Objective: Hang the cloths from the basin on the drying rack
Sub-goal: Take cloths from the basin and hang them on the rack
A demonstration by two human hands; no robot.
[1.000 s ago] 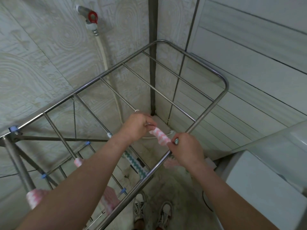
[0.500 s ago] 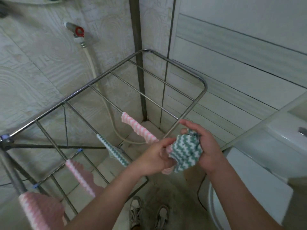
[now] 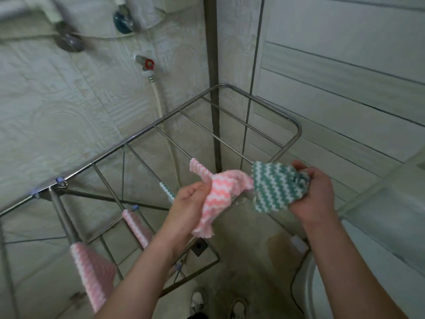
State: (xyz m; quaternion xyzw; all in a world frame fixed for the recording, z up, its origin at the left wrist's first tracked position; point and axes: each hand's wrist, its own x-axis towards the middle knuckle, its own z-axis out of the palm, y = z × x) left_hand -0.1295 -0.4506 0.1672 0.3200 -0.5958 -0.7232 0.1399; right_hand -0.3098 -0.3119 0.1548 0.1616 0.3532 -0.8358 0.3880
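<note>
The left hand (image 3: 190, 199) has its grip clenched round a pink-and-white zigzag cloth (image 3: 218, 192), held over the stainless drying rack (image 3: 296, 134) just below mid-frame. At its 3 o'clock, the right hand (image 3: 315, 192) grasps a green-and-white zigzag cloth (image 3: 273, 187) bunched in its fingers; the two cloths touch edge to edge. Toward 8 o'clock three more hang on rods: a green hung cloth (image 3: 166, 192), then two pink hung cloths (image 3: 135, 226). A red-handled tap (image 3: 147, 65) sits at 11 o'clock.

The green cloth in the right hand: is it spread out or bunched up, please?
Partly spread: the green cloth shows a flat panel, one end crumpled in the right hand.
</note>
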